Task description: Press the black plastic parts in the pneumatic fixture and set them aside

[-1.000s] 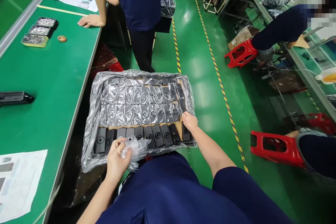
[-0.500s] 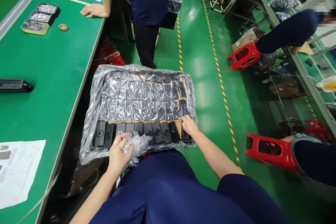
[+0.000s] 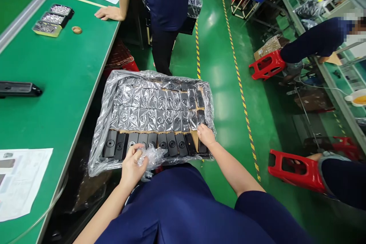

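A shallow tray (image 3: 100,162) lined with clear plastic film rests on my lap. It holds rows of flat black plastic parts (image 3: 171,144), the two far rows under the film (image 3: 148,103). My left hand (image 3: 132,166) is closed on a bunched edge of the film (image 3: 153,157) at the tray's near side. My right hand (image 3: 205,135) pinches the film at the right end of the near row, fingers bent beside a black part.
A green workbench (image 3: 54,80) runs along my left with papers (image 3: 20,181), a black bar-shaped part (image 3: 18,89), small trays of metal bits (image 3: 53,19). A standing person (image 3: 166,4) leans a hand on the bench ahead. Red stools (image 3: 294,166) and seated people are at right.
Both hands keep their hold on the film. The view has shifted slightly, and the tray sits a little lower and to the right in the picture.
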{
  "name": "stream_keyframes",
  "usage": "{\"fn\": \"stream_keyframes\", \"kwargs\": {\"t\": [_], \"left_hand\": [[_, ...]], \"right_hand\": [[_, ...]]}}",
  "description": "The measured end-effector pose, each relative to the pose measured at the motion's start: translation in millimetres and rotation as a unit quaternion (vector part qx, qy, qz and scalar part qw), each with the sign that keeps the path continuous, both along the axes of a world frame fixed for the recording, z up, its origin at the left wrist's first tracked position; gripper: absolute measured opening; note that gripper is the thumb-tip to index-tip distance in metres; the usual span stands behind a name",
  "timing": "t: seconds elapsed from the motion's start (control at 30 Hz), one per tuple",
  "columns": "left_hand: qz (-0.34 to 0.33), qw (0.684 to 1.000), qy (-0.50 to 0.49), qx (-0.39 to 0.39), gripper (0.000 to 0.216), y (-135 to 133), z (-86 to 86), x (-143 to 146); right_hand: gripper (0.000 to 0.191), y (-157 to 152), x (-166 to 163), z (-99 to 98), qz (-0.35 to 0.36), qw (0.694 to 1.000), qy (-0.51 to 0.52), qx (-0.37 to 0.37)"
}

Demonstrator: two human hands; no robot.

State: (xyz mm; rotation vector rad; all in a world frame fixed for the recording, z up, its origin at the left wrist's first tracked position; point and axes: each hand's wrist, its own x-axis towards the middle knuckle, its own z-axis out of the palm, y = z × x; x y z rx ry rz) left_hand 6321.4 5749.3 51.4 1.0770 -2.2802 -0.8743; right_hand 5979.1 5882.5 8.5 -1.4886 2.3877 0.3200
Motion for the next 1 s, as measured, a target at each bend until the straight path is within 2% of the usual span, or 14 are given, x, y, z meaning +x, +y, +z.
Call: {"fn": "stream_keyframes", "kwargs": {"t": [0.13, 0.37, 0.5, 0.63, 0.73, 0.83, 0.9, 0.97, 1.0], "left_hand": [[-0.028, 0.999, -0.015, -0.005, 0.016, 1.7, -3.5, -9.3], [-0.146, 0.988, 0.027, -0.038, 0.015, 7.6, 2.9, -38.4], [-0.204, 0.978, 0.047, -0.006, 0.018, 9.7, 3.5, -51.3], [-0.244, 0.968, 0.022, 0.056, 0.059, 14.1, 5.8, -63.6], [-0.294, 0.952, -0.017, 0.087, 0.085, 19.2, 13.0, -77.1], [-0.360, 0.928, -0.005, 0.091, 0.098, 25.2, 19.9, -92.1], [-0.404, 0.910, 0.027, 0.091, 0.099, 28.1, 20.4, -98.2], [-0.415, 0.904, 0.027, 0.099, 0.092, 28.5, 17.0, -96.9], [-0.402, 0.910, 0.011, 0.105, 0.083, 27.5, 14.4, -93.0]], "right_hand": [[0.023, 4.6, -3.7, 18.9, -0.035, 0.999, 0.012, -0.004], [0.016, -4.6, 0.7, 34.4, -0.072, 0.997, -0.014, -0.029], [0.014, 2.6, 1.3, 42.8, -0.108, 0.992, -0.021, -0.067], [0.011, 15.6, 1.3, 60.5, -0.142, 0.985, -0.025, -0.096], [0.009, 20.8, 19.2, 85.4, -0.143, 0.981, -0.034, -0.130], [0.008, 19.1, 59.2, 113.1, -0.072, 0.960, -0.166, -0.213], [0.008, 14.7, 86.5, 124.1, -0.013, 0.920, -0.300, -0.252], [0.007, 8.6, 101.6, 123.4, 0.021, 0.890, -0.389, -0.237], [0.006, 5.0, 102.4, 118.3, 0.026, 0.896, -0.391, -0.210]]}}
